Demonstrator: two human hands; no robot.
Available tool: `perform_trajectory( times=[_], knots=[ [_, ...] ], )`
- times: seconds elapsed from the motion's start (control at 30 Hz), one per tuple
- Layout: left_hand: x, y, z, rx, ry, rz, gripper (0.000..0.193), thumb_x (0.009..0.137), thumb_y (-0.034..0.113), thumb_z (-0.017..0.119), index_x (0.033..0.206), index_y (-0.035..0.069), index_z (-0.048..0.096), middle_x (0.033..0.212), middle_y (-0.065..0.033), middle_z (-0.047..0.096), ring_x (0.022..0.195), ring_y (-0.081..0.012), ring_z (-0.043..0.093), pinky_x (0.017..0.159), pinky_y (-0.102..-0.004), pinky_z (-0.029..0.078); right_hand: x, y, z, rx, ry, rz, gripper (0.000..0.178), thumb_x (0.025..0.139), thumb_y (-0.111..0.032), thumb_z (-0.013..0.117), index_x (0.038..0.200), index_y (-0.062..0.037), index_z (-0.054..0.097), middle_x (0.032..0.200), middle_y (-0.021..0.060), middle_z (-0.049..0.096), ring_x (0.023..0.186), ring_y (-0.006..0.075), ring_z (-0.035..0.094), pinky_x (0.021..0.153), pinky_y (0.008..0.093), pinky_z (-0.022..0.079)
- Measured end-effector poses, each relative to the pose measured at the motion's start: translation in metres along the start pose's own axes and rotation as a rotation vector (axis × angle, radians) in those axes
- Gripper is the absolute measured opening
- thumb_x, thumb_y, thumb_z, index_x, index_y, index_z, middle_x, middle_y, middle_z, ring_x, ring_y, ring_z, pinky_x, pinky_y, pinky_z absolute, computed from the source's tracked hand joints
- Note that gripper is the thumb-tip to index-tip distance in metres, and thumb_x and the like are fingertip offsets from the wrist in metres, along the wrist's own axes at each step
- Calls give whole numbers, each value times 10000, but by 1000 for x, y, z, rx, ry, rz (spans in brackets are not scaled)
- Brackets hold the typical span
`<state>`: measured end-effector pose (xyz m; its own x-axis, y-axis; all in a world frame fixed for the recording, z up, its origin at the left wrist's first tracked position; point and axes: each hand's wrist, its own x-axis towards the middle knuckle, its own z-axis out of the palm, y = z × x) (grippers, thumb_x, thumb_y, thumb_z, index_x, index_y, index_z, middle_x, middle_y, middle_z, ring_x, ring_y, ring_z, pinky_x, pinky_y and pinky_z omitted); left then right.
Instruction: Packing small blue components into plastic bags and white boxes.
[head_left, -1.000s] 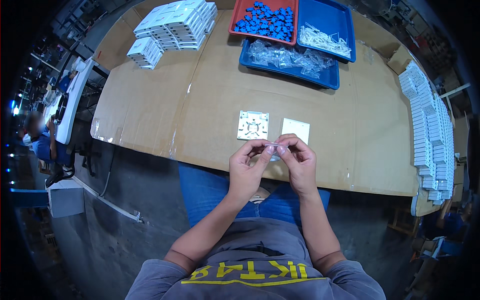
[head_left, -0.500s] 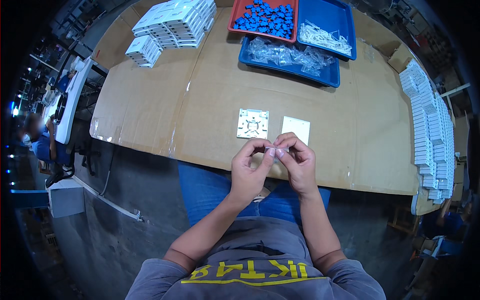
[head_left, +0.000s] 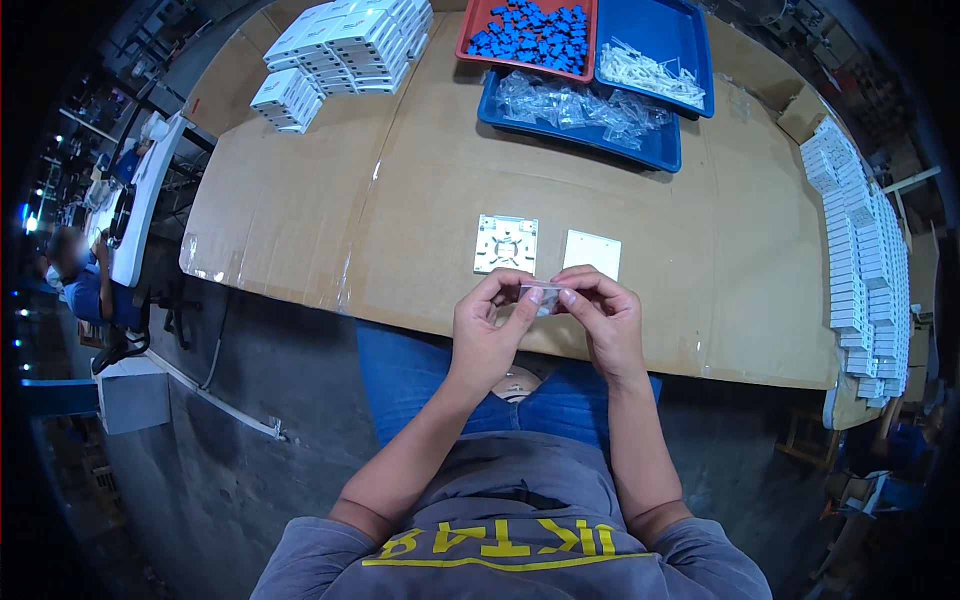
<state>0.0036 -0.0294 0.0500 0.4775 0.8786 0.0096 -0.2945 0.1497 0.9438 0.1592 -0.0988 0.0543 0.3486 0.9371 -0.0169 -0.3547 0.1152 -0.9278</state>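
A small clear plastic bag (head_left: 545, 296) is stretched between my two hands, just over the table's near edge. My left hand (head_left: 492, 325) pinches one side of it between thumb and fingers. On the other side, my right hand (head_left: 610, 322) grips it the same way. What the bag contains is too small to make out. Just beyond my left hand lies an open square white plastic tray (head_left: 506, 244) with molded clips and a round middle. A plain square white cover (head_left: 592, 254) lies beside it, partly hidden by my right fingers.
At the back are a red tray (head_left: 460, 48) of blue plastic pieces, a blue tray (head_left: 708, 60) of white sticks and a blue tray (head_left: 560, 142) of clear bags. White boxed units (head_left: 345, 45) are stacked back left, more (head_left: 860, 260) at right. A person (head_left: 85, 280) sits far left.
My hands have moved slightly apart, and more of the clear bag shows between my fingertips. The white tray and cover remain in place.
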Motion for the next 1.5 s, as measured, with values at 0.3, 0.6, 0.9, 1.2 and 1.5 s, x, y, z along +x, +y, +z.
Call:
perform_trajectory(
  times=[0.3,0.6,0.9,1.2,1.5],
  knots=[
    [0,2,3,46,-54,-13,119,1000,40,696,1098,-22,669,1057,-53,693,985,-101,651,896,-259,524,0,2,1,-9,-19,-43,95,939,42,715,1034,30,709,1120,115,683,1055,165,653,925,293,554],
    [3,0,-7,-1,-129,-87,134,1017,81,691,1100,-24,683,1041,-53,698,969,-92,651,894,-250,519,0,8,-2,-53,-64,-84,96,948,45,700,1035,16,672,1123,92,657,1073,151,626,949,285,510],
    [4,1,-2,-2,-9,-81,125,1024,100,689,1062,-18,693,1013,-34,688,956,-89,647,885,-257,523,2,10,3,-57,2,-23,75,934,50,710,1002,18,715,1092,85,669,1032,156,637,945,294,514],
    [16,7,-16,31,-4,-178,231,1052,207,657,1152,0,672,1083,-71,696,967,-108,647,881,-261,537,4,4,2,-97,6,-61,74,924,61,726,988,26,737,1087,81,665,1011,145,643,902,280,526],
    [8,-4,-28,-185,-64,-593,309,1066,266,630,1217,0,676,1052,-73,719,898,-124,688,788,-276,588,3,-3,-10,-220,-166,-137,180,876,38,776,1043,-26,784,1255,129,658,1206,209,600,988,347,523]
  ],
)
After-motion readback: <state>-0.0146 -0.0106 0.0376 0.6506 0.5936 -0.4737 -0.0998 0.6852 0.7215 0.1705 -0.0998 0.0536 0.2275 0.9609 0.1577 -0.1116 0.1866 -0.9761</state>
